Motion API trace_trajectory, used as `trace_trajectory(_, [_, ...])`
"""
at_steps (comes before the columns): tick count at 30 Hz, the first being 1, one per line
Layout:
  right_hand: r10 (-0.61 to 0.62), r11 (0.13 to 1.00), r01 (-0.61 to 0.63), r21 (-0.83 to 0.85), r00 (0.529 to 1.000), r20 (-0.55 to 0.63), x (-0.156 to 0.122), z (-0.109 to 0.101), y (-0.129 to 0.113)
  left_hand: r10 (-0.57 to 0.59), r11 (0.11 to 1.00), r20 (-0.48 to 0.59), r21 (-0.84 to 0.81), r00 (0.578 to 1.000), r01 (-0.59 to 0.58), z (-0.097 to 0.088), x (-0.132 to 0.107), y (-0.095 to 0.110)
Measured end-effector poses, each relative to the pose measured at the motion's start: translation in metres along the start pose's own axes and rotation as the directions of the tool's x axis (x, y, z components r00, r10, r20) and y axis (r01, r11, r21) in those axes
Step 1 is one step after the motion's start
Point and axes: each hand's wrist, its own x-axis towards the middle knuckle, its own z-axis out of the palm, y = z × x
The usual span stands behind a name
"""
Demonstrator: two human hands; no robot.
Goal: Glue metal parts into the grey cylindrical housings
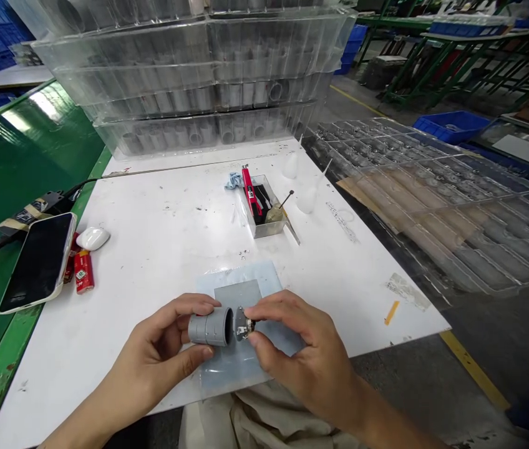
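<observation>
My left hand (166,343) is wrapped round a grey cylindrical housing (207,327), which lies on its side in the air with its dark open end turned right. Between the thumb and fingers of my right hand (299,349) is a small round part with metal pieces on it (242,324). That round part is just right of the housing's open end, its flat disc side facing the opening; a narrow gap seems to part them. Beneath both hands lies a light blue sheet (264,277) with a grey rectangle (239,292) on it.
A small tray (269,229) holds a red-handled tool (249,192) and other bits. White nozzle bottles (309,198) stand right of it. At left are a phone (38,262), a white case (93,238) and red batteries (83,272). Stacked clear trays (152,134) of grey cylinders rise behind.
</observation>
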Motion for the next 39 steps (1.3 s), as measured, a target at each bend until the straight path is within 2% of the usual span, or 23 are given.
trace_trajectory(19, [-0.037,0.998,0.037,0.048,0.999,0.017,0.0018,0.0040,-0.0006,0.021,0.999,0.030,0.033,0.999,-0.022,0.0000,-0.0001,-0.0019])
trace_trajectory(32, [-0.049,0.997,0.047,0.060,0.998,0.030,0.0023,0.0036,-0.0005,0.037,0.997,0.019,0.070,0.999,-0.039,-0.0004,0.0005,-0.0025])
trace_trajectory(39, [-0.059,0.995,0.053,0.089,0.996,0.069,0.0008,0.0020,0.0016,0.034,0.999,-0.019,0.027,0.999,-0.033,-0.0001,0.0002,-0.0038])
